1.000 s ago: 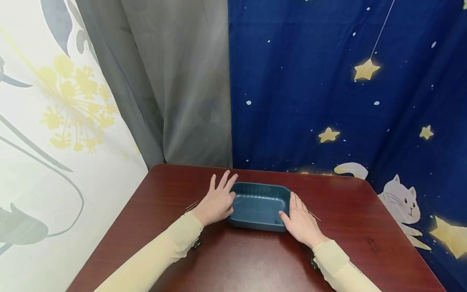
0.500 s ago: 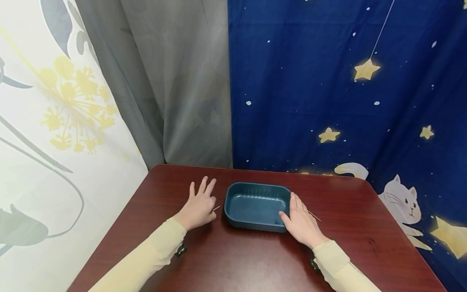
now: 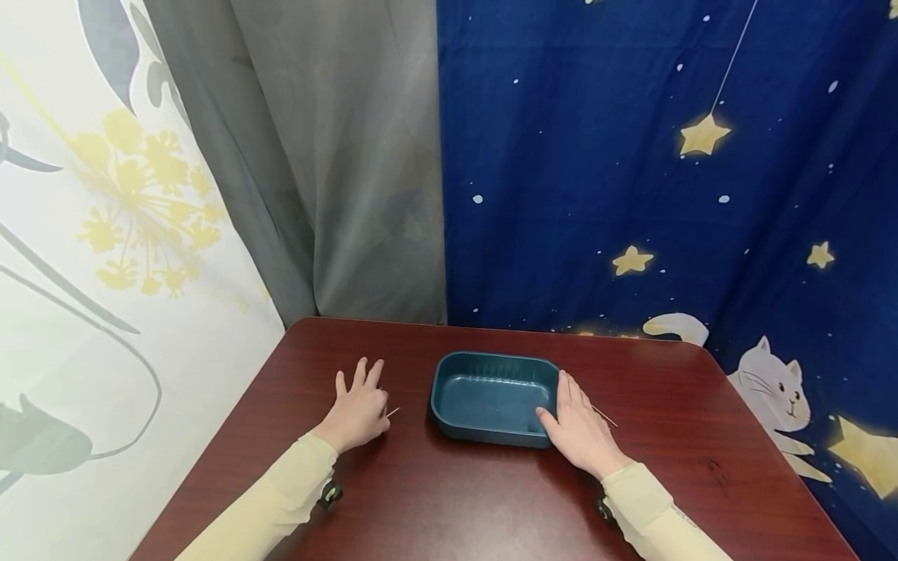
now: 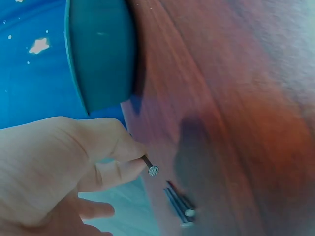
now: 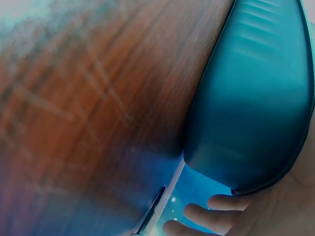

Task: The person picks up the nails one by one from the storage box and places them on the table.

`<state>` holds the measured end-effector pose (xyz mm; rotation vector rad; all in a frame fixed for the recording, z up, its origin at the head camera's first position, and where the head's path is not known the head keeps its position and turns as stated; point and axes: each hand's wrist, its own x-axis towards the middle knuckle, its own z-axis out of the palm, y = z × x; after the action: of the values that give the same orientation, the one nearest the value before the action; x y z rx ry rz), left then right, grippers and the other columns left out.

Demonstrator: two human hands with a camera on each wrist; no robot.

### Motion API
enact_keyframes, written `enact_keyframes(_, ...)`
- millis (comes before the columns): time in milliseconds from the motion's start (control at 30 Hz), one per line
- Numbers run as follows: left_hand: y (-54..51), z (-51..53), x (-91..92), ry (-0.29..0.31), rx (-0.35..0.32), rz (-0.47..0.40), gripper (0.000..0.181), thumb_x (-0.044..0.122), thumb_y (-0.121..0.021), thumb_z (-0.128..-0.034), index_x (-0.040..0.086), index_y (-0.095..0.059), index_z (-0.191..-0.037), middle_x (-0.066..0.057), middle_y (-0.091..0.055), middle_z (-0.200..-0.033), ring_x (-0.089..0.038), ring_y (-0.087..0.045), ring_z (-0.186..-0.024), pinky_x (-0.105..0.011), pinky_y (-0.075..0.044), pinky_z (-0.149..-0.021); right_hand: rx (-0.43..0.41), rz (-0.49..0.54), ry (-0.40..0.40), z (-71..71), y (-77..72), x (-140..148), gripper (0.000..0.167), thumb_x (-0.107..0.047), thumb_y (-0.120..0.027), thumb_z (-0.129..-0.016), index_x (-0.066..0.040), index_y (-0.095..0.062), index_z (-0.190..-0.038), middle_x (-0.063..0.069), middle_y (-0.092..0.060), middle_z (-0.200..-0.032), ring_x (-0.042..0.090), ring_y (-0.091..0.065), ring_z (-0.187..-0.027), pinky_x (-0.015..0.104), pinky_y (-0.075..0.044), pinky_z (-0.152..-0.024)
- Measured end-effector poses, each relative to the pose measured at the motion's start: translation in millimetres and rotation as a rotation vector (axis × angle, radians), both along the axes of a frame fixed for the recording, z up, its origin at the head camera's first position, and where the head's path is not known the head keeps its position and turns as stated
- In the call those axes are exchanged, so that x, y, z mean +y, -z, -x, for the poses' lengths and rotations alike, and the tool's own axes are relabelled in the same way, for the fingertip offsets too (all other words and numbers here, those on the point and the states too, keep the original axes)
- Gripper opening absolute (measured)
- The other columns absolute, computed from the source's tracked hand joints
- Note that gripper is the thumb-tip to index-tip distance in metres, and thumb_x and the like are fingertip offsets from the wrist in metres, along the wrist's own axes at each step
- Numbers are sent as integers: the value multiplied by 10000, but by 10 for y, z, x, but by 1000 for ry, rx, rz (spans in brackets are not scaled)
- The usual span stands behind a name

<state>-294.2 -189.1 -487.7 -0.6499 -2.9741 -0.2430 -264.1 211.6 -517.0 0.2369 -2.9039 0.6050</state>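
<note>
In the head view, my left hand (image 3: pixel 354 417) is over the table's left half, thumb and index finger pinching a nail (image 4: pixel 153 170); the other fingers are spread. The flat nail head points out below the fingertips in the left wrist view. Dark loose nails (image 4: pixel 179 205) lie on the table close to that hand. To its right stands a blue rectangular plastic tray (image 3: pixel 491 401), with nothing visible inside. My right hand (image 3: pixel 582 428) rests against the tray's right end, fingers straight along the outside and thumb over the rim.
Just right of my right hand, a thin nail (image 3: pixel 606 416) lies on the table; its dark shaft (image 5: pixel 151 211) shows in the right wrist view. The dark red table (image 3: pixel 491 506) ends at a grey curtain (image 3: pixel 379 195) and a blue star-patterned curtain (image 3: pixel 561 195).
My left hand has moved left and nearer, from the tray's left end towards the loose nails, still pinching the nail. The right hand and the tray have stayed in place.
</note>
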Motion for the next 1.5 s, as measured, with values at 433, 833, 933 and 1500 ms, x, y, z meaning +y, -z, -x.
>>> enact_keyframes(433, 186, 81, -189, -126, 10, -4, 326, 127, -781, -779, 207, -558, -555, -289, -314, -1557, -543, -105, -1458, -826, -102, -1011, -29, 8, 7, -16, 32, -10, 863, -429, -541, -1020, 88, -123, -1568, 263, -159, -1631, 438, -225, -1473, 628, -310, -1094)
enact_keyframes(833, 223, 121, -232, -140, 36, -18, 315, 119, -773, -786, 193, -563, -562, -311, -328, -1539, -560, -127, -1446, -833, -83, -1004, -16, 11, -2, -9, 4, -4, 863, -428, -546, -1015, 96, -135, -1564, 270, -176, -1624, 443, -240, -1466, 624, -309, -1097)
enact_keyframes(933, 235, 123, -238, -140, 42, -24, 313, 105, -758, -788, 186, -556, -562, -315, -327, -1538, -562, -126, -1445, -835, -69, -1003, -19, 8, 1, -6, 6, 0, 864, -430, -544, -1015, 93, -132, -1565, 268, -173, -1625, 442, -240, -1466, 626, -312, -1094)
enact_keyframes(1500, -85, 158, 412, 145, 313, -152, 383, 223, -780, -858, 83, -677, -1200, -209, -479, -1457, -402, -434, -1338, -651, -372, -1027, -23, 8, 6, 26, 23, 6, 869, -430, -546, -1013, 87, -122, -1568, 262, -159, -1631, 436, -228, -1473, 621, -306, -1100)
